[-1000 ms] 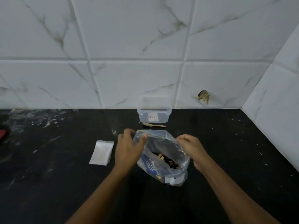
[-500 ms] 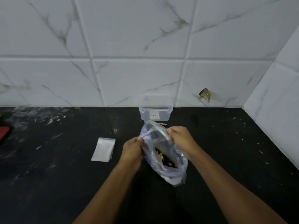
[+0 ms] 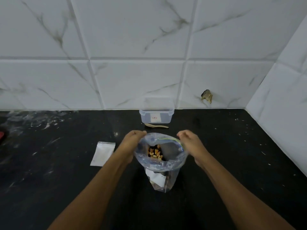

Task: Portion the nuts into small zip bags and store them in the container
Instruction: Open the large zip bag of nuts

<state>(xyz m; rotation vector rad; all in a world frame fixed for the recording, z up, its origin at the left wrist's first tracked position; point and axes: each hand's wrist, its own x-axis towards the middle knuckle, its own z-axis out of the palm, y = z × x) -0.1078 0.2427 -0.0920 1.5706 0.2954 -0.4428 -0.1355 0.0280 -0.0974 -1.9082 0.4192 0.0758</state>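
Observation:
A large clear zip bag (image 3: 163, 173) stands on the black counter (image 3: 232, 163), its mouth pulled wide. Mixed nuts (image 3: 155, 152) show at its bottom. My left hand (image 3: 131, 143) pinches the left rim of the bag and my right hand (image 3: 191, 143) pinches the right rim. A stack of small white zip bags (image 3: 103, 153) lies flat to the left of my left arm. The clear plastic container (image 3: 157, 112) stands by the wall, behind the bag. A wooden spoon (image 3: 156, 126) lies in front of the container.
Marble-look tiled walls close the back and the right side, meeting in a corner at the right. A chipped hole (image 3: 206, 96) marks the back wall. A red object (image 3: 1, 135) shows at the far left edge. Pale smears and specks cover the counter.
My hands have drawn apart and pulled the bag's mouth from nearly closed to wide open. The bag now stands more upright, and the nuts inside are visible from above.

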